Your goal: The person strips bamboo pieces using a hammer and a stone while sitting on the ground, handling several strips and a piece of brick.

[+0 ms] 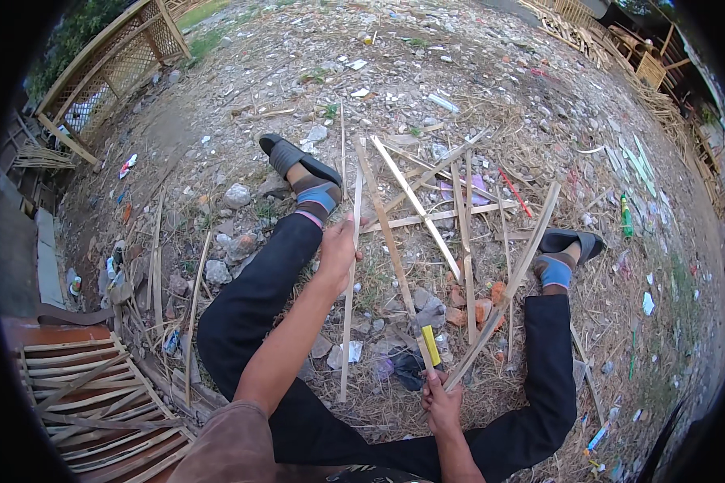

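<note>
My left hand (340, 248) is wrapped around a thin pale wooden strip (349, 326) that stands nearly upright in the picture, between my legs. Lower down, my right hand (442, 401) is closed on the near end of a thicker wooden strip (514, 282), which slants away toward my right foot. A yellow piece, handle-like in shape (431, 346), sticks out at the same fingers; whether they grip it too, I cannot tell. It lies along a long brown strip (390, 241) that reaches far ahead. Several loose wooden strips (417, 208) lie crossed on the ground beyond my hands.
Stones, a broken brick (483, 311) and litter cover the ground. My sandalled feet flank the strips. A slatted wooden panel (97, 419) is at the lower left, a lattice panel (109, 80) at the far left. Piled wood (576, 36) lies far right, a green bottle (626, 216) nearer.
</note>
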